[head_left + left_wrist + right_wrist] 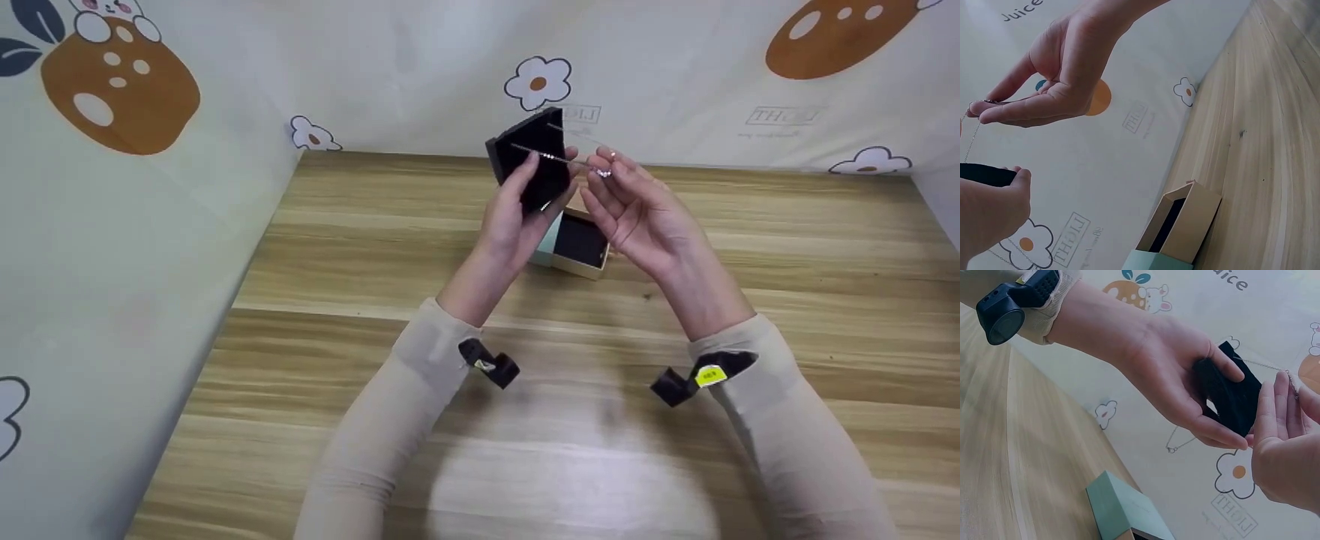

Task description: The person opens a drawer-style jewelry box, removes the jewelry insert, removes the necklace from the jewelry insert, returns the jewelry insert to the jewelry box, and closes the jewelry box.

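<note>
My left hand point(510, 217) grips a black jewelry pad point(551, 180) by its sides, thumb on its face, and holds it tilted above the table. A thin silver necklace point(551, 157) runs across the pad and over to my right hand point(649, 221). There the thumb and fingertips pinch part of the necklace, with small shiny stones showing at the fingers. The right wrist view shows the chain point(1264, 364) stretched between pad and fingers. A loop with the clasp point(1171, 450) hangs down behind the left hand.
Below the hands, a kraft drawer box point(581, 268) with a mint sleeve point(1123, 503) lies partly pulled out on the wooden table point(360, 247); its inside is black. A patterned cloth point(420, 82) with flowers and oranges rises behind the table and along its left side.
</note>
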The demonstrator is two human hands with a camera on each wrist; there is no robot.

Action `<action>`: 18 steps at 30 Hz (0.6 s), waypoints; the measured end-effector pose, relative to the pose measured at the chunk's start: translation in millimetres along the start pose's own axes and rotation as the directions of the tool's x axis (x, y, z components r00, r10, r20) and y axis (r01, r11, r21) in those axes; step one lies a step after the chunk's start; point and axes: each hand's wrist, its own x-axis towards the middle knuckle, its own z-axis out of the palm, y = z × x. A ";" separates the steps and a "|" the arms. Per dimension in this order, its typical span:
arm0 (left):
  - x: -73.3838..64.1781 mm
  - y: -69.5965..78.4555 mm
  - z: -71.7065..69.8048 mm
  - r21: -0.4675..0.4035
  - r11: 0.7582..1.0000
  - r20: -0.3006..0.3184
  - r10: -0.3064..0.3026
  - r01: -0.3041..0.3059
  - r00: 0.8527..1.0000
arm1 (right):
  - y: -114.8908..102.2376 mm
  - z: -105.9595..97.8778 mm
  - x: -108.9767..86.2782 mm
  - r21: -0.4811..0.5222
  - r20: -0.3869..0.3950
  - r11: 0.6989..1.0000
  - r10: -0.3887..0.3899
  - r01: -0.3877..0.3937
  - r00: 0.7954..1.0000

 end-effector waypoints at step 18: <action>3.0 3.0 -7.7 0.059 0.998 -0.025 0.026 -0.024 0.999 | -3.6 -6.8 -0.3 0.068 0.044 0.997 0.019 -0.022 0.999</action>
